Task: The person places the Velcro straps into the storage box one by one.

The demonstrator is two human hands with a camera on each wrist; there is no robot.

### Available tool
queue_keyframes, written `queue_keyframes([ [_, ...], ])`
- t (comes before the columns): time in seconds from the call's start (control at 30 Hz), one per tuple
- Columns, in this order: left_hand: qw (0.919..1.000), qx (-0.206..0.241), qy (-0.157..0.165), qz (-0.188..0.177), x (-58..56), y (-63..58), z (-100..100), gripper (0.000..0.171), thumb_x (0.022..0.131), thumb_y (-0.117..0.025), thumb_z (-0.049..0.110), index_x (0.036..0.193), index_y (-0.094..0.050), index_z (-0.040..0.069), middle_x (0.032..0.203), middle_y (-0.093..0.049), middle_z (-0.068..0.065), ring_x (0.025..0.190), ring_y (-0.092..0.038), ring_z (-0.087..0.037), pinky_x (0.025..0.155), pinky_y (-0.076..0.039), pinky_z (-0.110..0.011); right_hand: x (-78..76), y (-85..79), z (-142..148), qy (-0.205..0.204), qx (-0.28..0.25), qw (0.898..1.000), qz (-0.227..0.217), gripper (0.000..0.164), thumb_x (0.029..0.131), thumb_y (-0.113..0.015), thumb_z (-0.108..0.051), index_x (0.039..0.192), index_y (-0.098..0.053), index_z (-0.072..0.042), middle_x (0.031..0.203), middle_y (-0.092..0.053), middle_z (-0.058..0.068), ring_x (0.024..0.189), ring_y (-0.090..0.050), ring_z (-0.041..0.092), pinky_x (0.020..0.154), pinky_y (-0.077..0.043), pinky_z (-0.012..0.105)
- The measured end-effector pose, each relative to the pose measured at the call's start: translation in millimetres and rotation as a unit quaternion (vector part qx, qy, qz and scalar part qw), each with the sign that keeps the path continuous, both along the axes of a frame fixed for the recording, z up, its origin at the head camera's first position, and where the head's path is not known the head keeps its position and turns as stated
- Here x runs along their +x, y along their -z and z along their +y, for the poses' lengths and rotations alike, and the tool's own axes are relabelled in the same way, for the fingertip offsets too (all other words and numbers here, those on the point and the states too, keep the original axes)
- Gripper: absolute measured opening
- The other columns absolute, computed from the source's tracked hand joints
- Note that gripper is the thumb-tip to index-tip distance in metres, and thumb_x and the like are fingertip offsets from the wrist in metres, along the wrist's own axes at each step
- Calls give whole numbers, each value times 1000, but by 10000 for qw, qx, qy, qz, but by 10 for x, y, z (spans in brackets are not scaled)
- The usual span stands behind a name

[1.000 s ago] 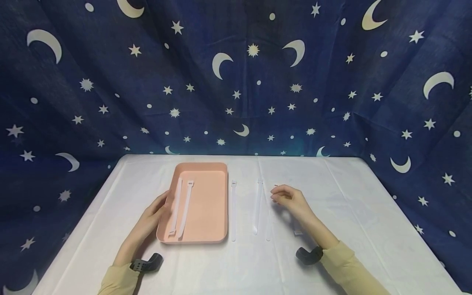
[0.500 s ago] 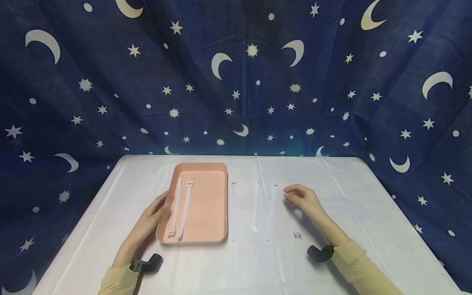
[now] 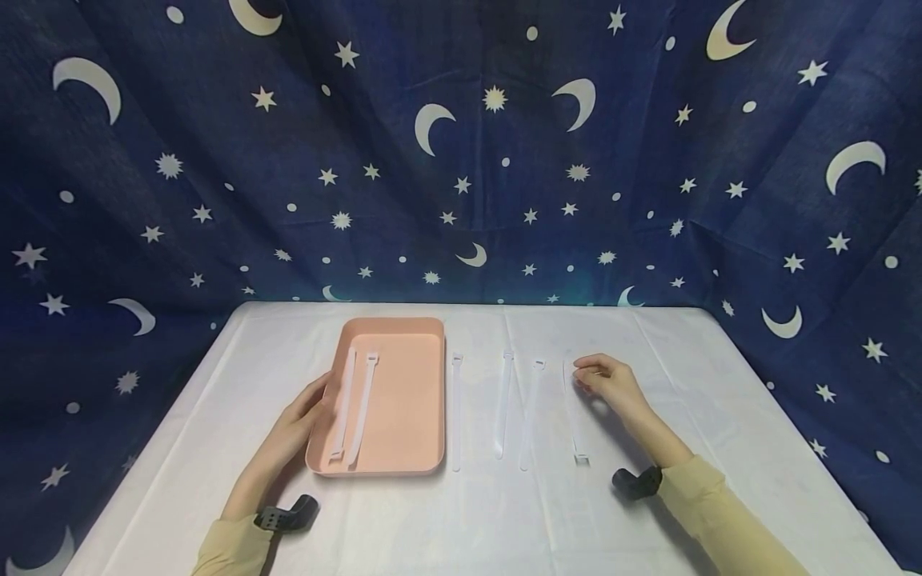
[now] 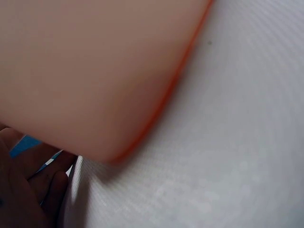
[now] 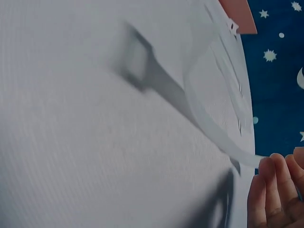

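My right hand pinches the thin tail end of a white cable tie at its fingertips. In the right wrist view this strip curves away from the fingers, and its slotted head casts a shadow on the cloth. My left hand rests against the left side of a shallow pink tray, fingers along the outer wall. Two cable ties lie inside it, one head toward me, the other head away. In the left wrist view the tray's blurred wall covers part of the fingers.
Three more cable ties lie on the white table between the tray and my right hand: one right beside the tray, another, and a third to its right. A dark blue curtain with moons and stars hangs behind the table.
My right hand has moved to the right, from beside the third table tie to the tail of the rightmost one, which it now pinches. My left hand and the tray stay put.
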State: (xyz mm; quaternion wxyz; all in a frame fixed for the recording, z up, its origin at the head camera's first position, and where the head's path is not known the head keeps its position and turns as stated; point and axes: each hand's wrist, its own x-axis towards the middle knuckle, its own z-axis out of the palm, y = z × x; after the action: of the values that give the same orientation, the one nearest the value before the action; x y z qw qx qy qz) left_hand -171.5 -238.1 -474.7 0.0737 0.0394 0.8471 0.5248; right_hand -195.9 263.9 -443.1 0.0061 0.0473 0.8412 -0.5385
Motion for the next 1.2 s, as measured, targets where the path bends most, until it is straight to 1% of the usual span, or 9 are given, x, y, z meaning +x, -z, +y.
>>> queue_keyframes([
  [0.13,10000,20,9,7,7,-8,-5,54,104,-40,35,153,-25,19,159,-21,-20,148,-12,-43,118,-14,-64,-48,-4,43,24,53,10000,-50,33,92,-63,-11,118,-59,9,81,-66,-9,73,-62,2,67,-55,20],
  [0.3,10000,81,19,31,18,-22,-6,55,103,-41,36,153,-25,20,159,-21,-19,148,-13,-42,118,-14,-63,-111,-13,77,33,156,9998,-140,35,92,-63,-13,118,-58,9,83,-66,-6,73,-62,1,66,-55,19],
  [0.5,10000,93,24,23,21,-12,0,55,103,-41,37,153,-25,19,159,-22,-19,148,-13,-43,118,-14,-63,-185,22,111,17,364,9986,-382,35,93,-62,-16,119,-58,7,89,-68,-2,76,-62,-1,67,-54,18],
  [0.73,10000,67,-7,-28,15,-6,8,53,104,-40,34,153,-25,21,160,-20,-18,148,-12,-42,119,-13,-62,-254,84,124,-84,170,9986,-485,37,94,-61,-15,121,-55,9,95,-70,4,78,-64,-2,72,-56,17],
  [1.0,9997,222,39,87,20,-11,4,53,103,-42,33,152,-27,20,159,-23,-18,148,-14,-42,119,-14,-62,-319,94,96,-108,73,9980,-618,38,94,-61,-14,123,-54,9,91,-69,-2,78,-66,-1,73,-58,18],
  [1.2,9996,251,57,128,19,-4,1,54,103,-42,33,152,-27,19,159,-23,-18,148,-15,-42,118,-15,-62,-347,92,80,-151,99,9973,-719,39,94,-61,-16,124,-53,8,93,-68,-1,79,-65,1,73,-58,19],
])
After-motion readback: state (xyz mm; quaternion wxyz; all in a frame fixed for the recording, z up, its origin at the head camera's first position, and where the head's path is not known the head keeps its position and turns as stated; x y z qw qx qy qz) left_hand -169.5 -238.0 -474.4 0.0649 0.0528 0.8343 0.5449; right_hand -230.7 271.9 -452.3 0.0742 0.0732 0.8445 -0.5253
